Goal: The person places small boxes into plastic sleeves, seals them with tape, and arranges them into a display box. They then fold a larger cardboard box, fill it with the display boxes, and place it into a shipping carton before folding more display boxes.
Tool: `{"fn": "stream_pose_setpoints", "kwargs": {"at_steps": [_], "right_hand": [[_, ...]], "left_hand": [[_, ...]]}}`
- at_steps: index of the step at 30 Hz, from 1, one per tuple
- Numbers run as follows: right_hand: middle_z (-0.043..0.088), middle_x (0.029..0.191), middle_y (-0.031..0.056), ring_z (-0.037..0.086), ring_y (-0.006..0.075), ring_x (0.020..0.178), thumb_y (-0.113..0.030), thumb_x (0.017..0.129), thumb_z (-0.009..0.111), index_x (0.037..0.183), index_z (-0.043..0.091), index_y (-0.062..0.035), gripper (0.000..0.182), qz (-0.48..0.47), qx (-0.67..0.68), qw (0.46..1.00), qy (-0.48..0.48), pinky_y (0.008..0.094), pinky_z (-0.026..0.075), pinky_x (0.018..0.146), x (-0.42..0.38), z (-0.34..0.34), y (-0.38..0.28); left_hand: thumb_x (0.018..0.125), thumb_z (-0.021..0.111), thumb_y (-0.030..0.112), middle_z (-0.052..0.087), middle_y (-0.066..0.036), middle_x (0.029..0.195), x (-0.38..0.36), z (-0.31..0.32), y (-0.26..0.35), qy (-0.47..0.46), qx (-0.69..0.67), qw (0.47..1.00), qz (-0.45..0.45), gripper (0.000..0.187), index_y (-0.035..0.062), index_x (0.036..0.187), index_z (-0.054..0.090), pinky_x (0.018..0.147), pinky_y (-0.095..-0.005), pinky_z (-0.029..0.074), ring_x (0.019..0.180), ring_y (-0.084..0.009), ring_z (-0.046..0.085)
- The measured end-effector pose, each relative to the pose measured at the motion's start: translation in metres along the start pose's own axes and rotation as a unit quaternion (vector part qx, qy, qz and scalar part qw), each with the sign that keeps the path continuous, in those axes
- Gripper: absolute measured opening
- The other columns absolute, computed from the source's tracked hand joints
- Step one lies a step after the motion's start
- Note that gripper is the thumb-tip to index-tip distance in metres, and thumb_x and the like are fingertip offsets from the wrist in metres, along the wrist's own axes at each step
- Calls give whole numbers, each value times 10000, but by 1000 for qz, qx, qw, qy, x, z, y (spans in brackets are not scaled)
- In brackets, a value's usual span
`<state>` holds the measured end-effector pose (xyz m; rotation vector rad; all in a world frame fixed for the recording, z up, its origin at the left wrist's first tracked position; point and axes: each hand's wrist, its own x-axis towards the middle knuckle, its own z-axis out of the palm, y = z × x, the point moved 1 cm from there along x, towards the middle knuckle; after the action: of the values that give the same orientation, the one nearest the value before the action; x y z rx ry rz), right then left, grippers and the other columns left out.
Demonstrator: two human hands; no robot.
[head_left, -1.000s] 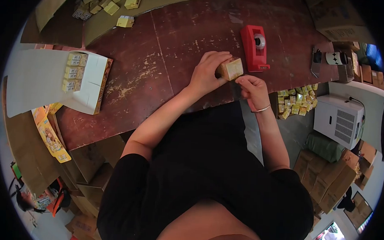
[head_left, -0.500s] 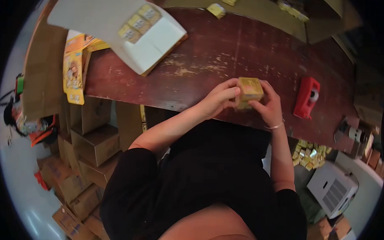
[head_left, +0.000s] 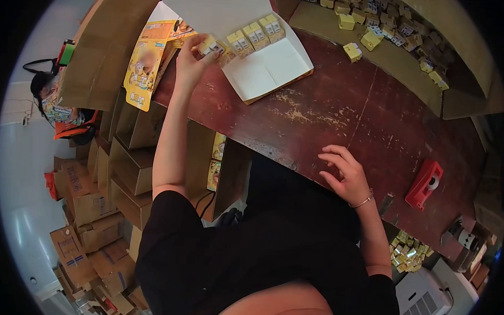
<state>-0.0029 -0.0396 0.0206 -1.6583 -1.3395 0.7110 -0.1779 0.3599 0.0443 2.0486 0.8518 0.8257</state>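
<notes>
Head view: four small boxes, one tray

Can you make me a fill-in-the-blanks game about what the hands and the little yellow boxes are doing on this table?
1. The left hand puts a small yellow box into the open ____ carton.
2. The right hand rests open on the brown table and holds ____.
3. Counting the one in the hand, the row in the carton has ____ small boxes.
4. The tape dispenser near the right hand is ____.

Missing words: white; nothing; four; red
</notes>
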Motion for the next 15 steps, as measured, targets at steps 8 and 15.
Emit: {"fn": "stream_pose_setpoints", "kwargs": {"at_steps": [8,15], "right_hand": [[622,1082,59,643,191,796,-54,758,721,1068,644,-72,320,63,9,998,11,291,541,692,-25,-1,12],[626,1080,55,644,201,815,-80,781,704,1059,644,-89,285,90,-3,996,2,307,536,708,-43,5,24]], "left_hand": [[702,775,101,586,-81,1200,18,27,-35,116,352,900,229,454,94,1118,595,932,-431,448,1116,-270,560],[752,718,187,593,-66,1115,18,36,-40,81,411,896,148,311,129,1046,633,837,-455,428,1045,-277,574]]}}
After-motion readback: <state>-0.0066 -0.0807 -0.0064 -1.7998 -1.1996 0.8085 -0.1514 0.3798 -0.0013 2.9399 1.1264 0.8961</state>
